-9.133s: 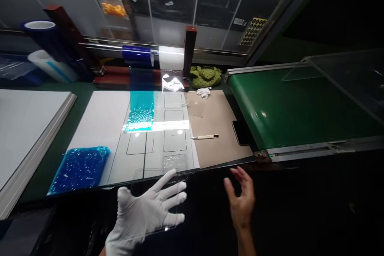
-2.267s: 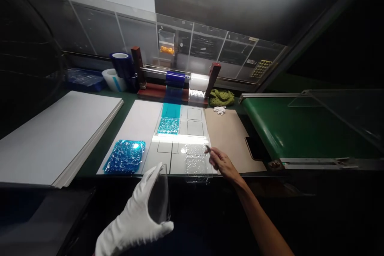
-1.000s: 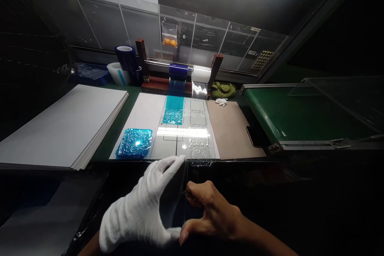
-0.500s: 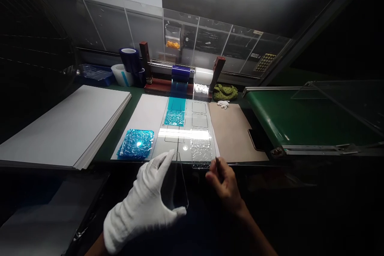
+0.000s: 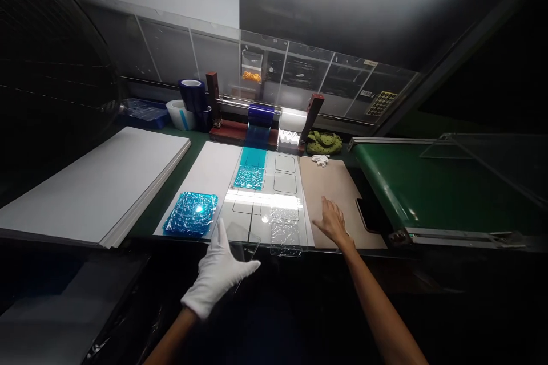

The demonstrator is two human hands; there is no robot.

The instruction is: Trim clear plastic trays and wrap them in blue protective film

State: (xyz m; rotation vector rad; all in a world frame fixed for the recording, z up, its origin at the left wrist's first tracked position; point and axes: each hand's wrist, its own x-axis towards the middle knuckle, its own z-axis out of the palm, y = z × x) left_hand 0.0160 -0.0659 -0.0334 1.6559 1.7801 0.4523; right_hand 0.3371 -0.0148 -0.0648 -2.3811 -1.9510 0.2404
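My left hand [image 5: 219, 275], in a white glove, grips a thin clear pane [image 5: 245, 238] by its edges between thumb and fingers, at the bench's front edge. My bare right hand [image 5: 333, 222] hovers at the brown sheet [image 5: 327, 182], fingers spread, with nothing visible in it. Left of the pane lies a stack of shiny blue film-covered pieces [image 5: 192, 215]. A blue film strip [image 5: 252, 159] runs from its roll [image 5: 261, 114] onto the marked sheet [image 5: 268, 211]. Clear textured film pieces [image 5: 285, 234] lie on that sheet's right column.
A thick white paper stack [image 5: 98, 182] lies at left. Tape rolls [image 5: 192, 97] stand behind. On the right are a phone [image 5: 367, 215], a green conveyor belt [image 5: 411, 182] and a green dotted cloth [image 5: 323, 142]. White crumpled scraps [image 5: 319, 160] lie on the brown sheet.
My right hand has moved right and forward, its curled fingers now spread. My left hand has shifted slightly left, still with the clear pane. The view has tilted upward a little.
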